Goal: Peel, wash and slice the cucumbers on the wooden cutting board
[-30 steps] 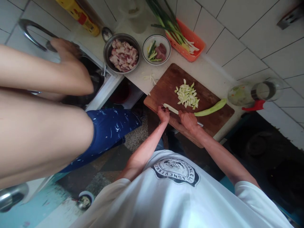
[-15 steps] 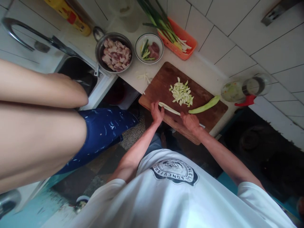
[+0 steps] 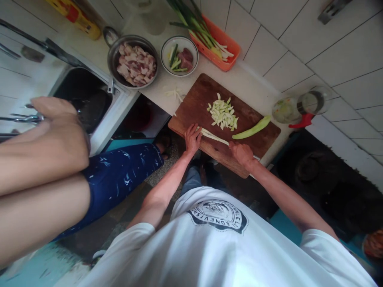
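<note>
On a brown wooden cutting board [image 3: 197,99], a pile of pale chopped vegetable pieces [image 3: 222,113] lies next to a green half vegetable [image 3: 251,128]. At the board's near edge my left hand [image 3: 192,138] presses its fingers on a long pale vegetable strip [image 3: 213,136]. My right hand [image 3: 243,153] is closed around a knife [image 3: 256,158]; only the metal end shows behind the hand. The blade runs along the strip and is hard to tell from it.
Behind the board are a metal pot of raw meat [image 3: 133,63], a small bowl [image 3: 179,54], an orange basket of green onions [image 3: 220,44] and a jar [image 3: 299,107]. Another person's arm [image 3: 44,143] reaches over the sink [image 3: 86,99] at left.
My left hand has flattened onto the strip, fingers spread. The other person's arm has dropped from the tap toward the sink's near side. The view has shifted slightly.
</note>
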{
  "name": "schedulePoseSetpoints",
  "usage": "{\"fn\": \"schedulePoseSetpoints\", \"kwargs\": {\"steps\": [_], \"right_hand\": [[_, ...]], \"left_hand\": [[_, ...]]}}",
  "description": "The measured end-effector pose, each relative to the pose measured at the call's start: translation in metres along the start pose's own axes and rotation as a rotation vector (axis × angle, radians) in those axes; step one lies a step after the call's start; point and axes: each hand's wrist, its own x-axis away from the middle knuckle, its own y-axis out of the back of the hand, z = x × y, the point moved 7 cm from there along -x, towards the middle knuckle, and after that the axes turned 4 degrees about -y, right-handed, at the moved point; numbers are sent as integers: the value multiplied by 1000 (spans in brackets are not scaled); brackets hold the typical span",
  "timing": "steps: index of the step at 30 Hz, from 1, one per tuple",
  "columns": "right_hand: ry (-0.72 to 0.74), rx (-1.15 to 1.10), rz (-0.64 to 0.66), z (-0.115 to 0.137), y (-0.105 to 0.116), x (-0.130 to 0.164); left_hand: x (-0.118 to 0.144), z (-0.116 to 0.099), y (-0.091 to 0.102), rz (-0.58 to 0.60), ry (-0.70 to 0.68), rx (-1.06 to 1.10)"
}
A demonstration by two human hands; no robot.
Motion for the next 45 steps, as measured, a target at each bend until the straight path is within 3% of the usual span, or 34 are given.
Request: {"fn": "schedulePoseSetpoints", "kwargs": {"steps": [21,35,39,45], "right_hand": [[-57,-74,-10,-51,-40,38],[-208,-150,48,-86,-84,96],[-322,-323,-9,-65,-97,117],[-525,-576,-61,20,-106,103]], "left_hand": [[-4,1,5,89,-73,-90],[-7,7,3,125,-189,-215],[-9,6,2,160,-201,-274],[-13,7,4,178,-214,-279]]}}
